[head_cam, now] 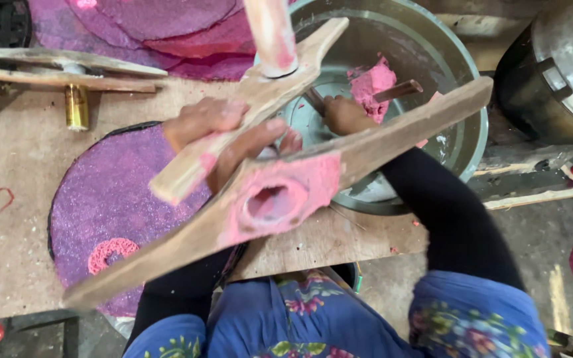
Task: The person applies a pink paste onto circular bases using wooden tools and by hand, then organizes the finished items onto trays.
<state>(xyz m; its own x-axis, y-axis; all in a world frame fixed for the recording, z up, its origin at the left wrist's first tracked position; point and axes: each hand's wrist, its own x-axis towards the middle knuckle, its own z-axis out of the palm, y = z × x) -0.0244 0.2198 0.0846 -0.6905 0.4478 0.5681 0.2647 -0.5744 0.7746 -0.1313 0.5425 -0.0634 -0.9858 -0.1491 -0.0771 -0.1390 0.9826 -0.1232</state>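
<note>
**Head view: both hands at the wooden press and the bowl**

Head view — your left hand (217,129) is clenched around the lower wooden arm (247,106) of the press, just above the purple mat (111,192) on the table (21,152). Your right hand (345,114) reaches into the metal bowl (419,53), beside the pink dough (373,83) — whether its grip is closed I cannot tell. The long arm (286,192), smeared pink around its hole, crosses over both wrists.

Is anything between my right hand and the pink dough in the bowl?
Nothing visible. The right hand is inside the bowl, beside the dough; the wooden press crosses above the forearm only.
</note>
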